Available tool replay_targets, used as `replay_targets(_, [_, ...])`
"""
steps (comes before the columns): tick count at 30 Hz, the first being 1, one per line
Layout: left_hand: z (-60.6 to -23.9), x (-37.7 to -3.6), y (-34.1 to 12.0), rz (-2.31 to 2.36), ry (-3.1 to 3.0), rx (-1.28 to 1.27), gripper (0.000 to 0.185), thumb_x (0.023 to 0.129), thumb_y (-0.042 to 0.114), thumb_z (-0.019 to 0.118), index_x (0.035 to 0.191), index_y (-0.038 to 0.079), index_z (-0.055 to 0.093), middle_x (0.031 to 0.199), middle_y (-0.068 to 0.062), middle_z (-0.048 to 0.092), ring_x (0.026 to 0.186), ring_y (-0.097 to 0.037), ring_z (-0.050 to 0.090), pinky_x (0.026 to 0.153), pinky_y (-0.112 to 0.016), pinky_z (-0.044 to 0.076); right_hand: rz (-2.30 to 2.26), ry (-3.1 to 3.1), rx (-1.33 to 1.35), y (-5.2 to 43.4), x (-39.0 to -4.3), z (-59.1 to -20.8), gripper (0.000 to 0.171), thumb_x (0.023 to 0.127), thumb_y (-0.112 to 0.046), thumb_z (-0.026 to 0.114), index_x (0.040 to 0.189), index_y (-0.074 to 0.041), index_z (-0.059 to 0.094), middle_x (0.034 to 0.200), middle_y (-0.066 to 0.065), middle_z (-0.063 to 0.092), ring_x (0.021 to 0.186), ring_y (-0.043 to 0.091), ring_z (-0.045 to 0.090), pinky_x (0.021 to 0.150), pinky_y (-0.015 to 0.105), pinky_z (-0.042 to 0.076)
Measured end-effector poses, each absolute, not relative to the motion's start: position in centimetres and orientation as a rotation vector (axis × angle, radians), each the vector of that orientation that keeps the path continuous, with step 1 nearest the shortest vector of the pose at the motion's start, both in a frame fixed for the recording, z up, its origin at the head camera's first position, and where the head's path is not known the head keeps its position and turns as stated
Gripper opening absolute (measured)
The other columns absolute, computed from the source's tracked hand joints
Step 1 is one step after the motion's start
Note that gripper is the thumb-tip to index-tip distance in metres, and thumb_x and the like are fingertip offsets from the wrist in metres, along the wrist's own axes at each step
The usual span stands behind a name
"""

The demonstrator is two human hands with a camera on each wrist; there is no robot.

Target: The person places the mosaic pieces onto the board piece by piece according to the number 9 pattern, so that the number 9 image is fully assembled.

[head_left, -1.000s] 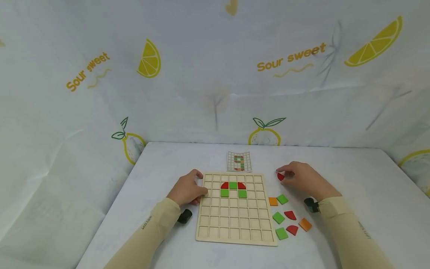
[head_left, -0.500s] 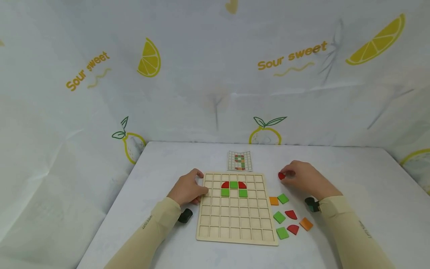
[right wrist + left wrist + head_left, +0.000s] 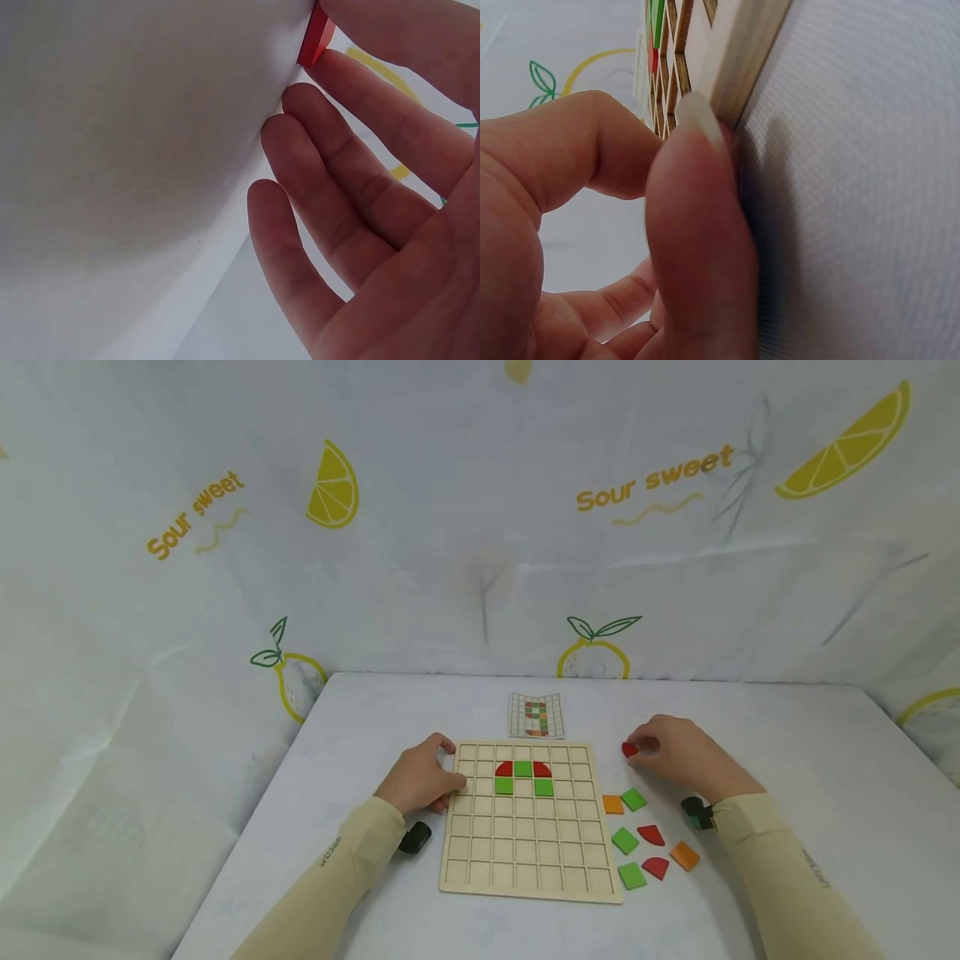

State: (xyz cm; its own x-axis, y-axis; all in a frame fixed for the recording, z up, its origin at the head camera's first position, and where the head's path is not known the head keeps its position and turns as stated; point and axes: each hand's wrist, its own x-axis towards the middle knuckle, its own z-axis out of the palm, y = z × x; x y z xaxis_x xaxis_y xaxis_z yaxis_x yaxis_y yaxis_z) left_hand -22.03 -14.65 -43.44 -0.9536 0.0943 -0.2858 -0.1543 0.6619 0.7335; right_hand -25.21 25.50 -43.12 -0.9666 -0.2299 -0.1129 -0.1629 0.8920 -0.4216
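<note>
A pale wooden grid board (image 3: 525, 852) lies on the white table. My left hand (image 3: 422, 777) holds its left edge, thumb and index finger against the rim (image 3: 731, 71) in the left wrist view. To the right of the board, my right hand (image 3: 671, 756) pinches a red quarter-circle tile (image 3: 629, 749) between thumb and index finger, low over the table. The same red tile (image 3: 315, 37) shows edge-on in the right wrist view, while the other fingers are loosely bent. Set in the board are two red quarter-circle tiles (image 3: 504, 769) and three green square tiles (image 3: 522, 769).
Beside the board's right edge lie loose green squares (image 3: 625, 840), orange squares (image 3: 685, 856) and red quarter-circles (image 3: 655, 867). A small pattern card (image 3: 536, 716) with a coloured figure lies behind the board. A lemon-printed white cloth (image 3: 450, 527) hangs behind the table.
The red tile has turned slightly in my right fingertips, and its pale edge no longer shows. My left hand stays at the board's edge. The whole head view has shifted slightly.
</note>
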Motion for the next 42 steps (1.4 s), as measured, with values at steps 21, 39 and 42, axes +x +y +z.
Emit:
replay_targets(21, [-43.5, -22.2, -15.1, 1.195, 2.574, -0.047, 0.051, 0.090, 0.015, 0.076, 0.136, 0.011, 0.056, 0.065, -0.005, 0.069, 0.052, -0.013, 0.061, 0.056, -0.026, 0.056, -0.635, 2.899, -0.300, 25.6, -25.1, -42.8, 0.028, 0.096, -0.015, 0.077, 0.121, -0.003, 0.078, 0.116, 0.015, 0.075, 0.107, 0.033, 0.066, 0.100, 0.058, 0.058])
replay_targets(39, [-43.4, -22.0, -14.9, 1.184, 2.575, -0.033, 0.052, 0.091, 0.015, 0.077, 0.138, 0.009, 0.055, 0.064, -0.004, 0.068, 0.051, -0.013, 0.061, 0.055, -0.025, 0.055, -0.629, 2.879, -0.384, 20.9, -23.3, -41.3, 0.027, 0.097, -0.025, 0.079, 0.119, -0.010, 0.080, 0.114, 0.004, 0.075, 0.107, 0.025, 0.068, 0.099, 0.053, 0.060])
replay_targets(42, [-43.3, -22.0, -14.8, 1.184, 2.576, -0.028, 0.053, 0.091, 0.015, 0.077, 0.138, 0.009, 0.055, 0.063, -0.004, 0.068, 0.051, -0.013, 0.061, 0.055, -0.025, 0.055, -0.611, 2.875, -0.439, 19.2, -22.9, -40.9, 0.025, 0.096, -0.027, 0.081, 0.116, -0.013, 0.081, 0.112, 0.000, 0.074, 0.104, 0.022, 0.068, 0.098, 0.050, 0.060])
